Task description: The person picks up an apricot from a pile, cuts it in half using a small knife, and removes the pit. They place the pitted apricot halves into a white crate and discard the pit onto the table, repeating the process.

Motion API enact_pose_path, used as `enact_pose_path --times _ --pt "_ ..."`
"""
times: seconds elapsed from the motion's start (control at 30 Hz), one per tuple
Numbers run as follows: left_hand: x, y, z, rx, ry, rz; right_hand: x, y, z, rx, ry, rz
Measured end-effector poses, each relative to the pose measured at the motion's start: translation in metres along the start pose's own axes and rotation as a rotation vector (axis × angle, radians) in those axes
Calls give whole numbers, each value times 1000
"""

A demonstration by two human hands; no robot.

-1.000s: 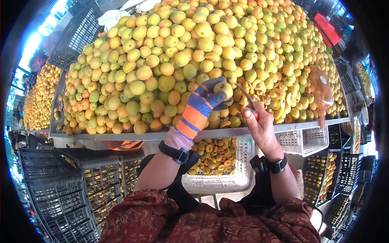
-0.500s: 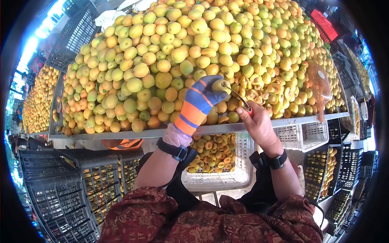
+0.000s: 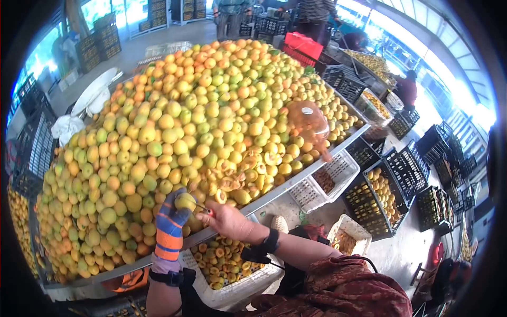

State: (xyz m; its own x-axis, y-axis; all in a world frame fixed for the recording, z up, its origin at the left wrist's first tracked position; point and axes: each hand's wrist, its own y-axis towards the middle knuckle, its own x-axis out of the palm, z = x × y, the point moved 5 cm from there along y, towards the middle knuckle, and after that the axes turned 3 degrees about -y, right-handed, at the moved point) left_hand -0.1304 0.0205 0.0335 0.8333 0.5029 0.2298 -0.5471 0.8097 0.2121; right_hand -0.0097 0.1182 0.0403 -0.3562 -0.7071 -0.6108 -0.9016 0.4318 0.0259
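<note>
A yellow-green apricot (image 3: 185,202) is gripped in my left hand (image 3: 171,216), which wears a blue and orange striped glove. My right hand (image 3: 232,222), bare, is closed around the red handle of a small knife (image 3: 210,213). Its thin blade reaches to the apricot's right side. Both hands are over the front edge of a large apricot pile (image 3: 158,121). Just beyond them, cut apricot pieces (image 3: 232,177) lie on the pile. Below, a white crate (image 3: 266,276) holds apricot halves (image 3: 222,261).
The table's metal edge (image 3: 280,189) runs diagonally beneath the pile. An orange-brown see-through item (image 3: 309,124) with a white label rests on the fruit. Rightward stand a white crate (image 3: 343,171) and black crates (image 3: 396,224). Several people are in the background, one in stripes (image 3: 316,16).
My view has swung up and to the right, bringing the hall and people into sight. Both hands still hold the apricot and the knife, now lower left in view.
</note>
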Motion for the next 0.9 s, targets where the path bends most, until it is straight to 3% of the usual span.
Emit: enact_pose_path --times 0.07,0.13,0.3,0.6,0.73,0.83,0.9 --pt "8 -10 -6 -44 -47 28 11 -3 -5 48 174 5" --pt "18 -7 -13 -40 -432 107 11 -1 -17 -67 271 73" --pt "13 -7 -7 -87 -595 84 2 -5 -33 -220 320 64" --pt "2 -13 -6 -169 -647 189 -14 6 -34 -139 252 -177" --pt "0 -14 -16 -164 -593 205 5 3 -33 -99 173 60" --pt "-6 -10 -20 -123 -491 191 5 4 -37 -102 239 114" --pt "-1 -12 -6 -150 -583 214 -3 7 -40 -133 270 -81"
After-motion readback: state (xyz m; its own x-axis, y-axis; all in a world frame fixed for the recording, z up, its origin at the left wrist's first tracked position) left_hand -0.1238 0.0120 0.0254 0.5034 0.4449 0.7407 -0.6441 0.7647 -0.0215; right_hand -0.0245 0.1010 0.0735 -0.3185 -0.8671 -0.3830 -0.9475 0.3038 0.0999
